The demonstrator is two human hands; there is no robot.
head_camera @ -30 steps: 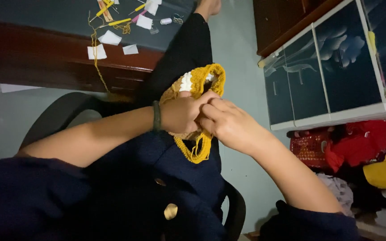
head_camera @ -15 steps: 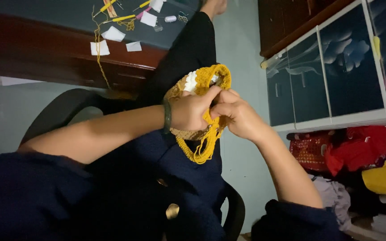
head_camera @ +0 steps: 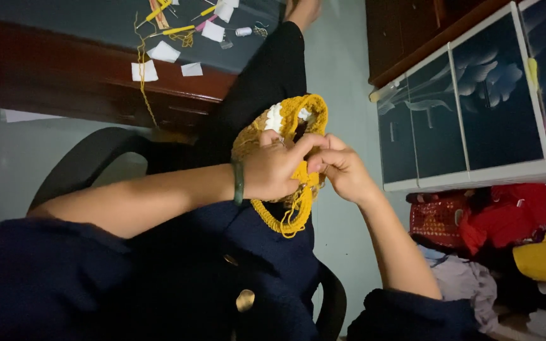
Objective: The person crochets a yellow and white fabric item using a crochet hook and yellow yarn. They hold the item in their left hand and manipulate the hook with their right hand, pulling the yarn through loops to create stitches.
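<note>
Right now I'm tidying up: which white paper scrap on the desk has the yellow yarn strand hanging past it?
The leftmost white scrap; yellow strand crosses it alone.

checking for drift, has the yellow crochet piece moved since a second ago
Cannot tell: the crochet piece and the desk shifted together in frame, so the camera likely moved.

Rough yellow crocheted yarn piece [head_camera: 298, 120], glossy wooden desk [head_camera: 96, 88]

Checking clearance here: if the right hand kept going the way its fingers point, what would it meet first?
Most likely the yellow crocheted yarn piece, which the right hand already pinches; just behind it sits the left hand. Depth is unclear.
</note>
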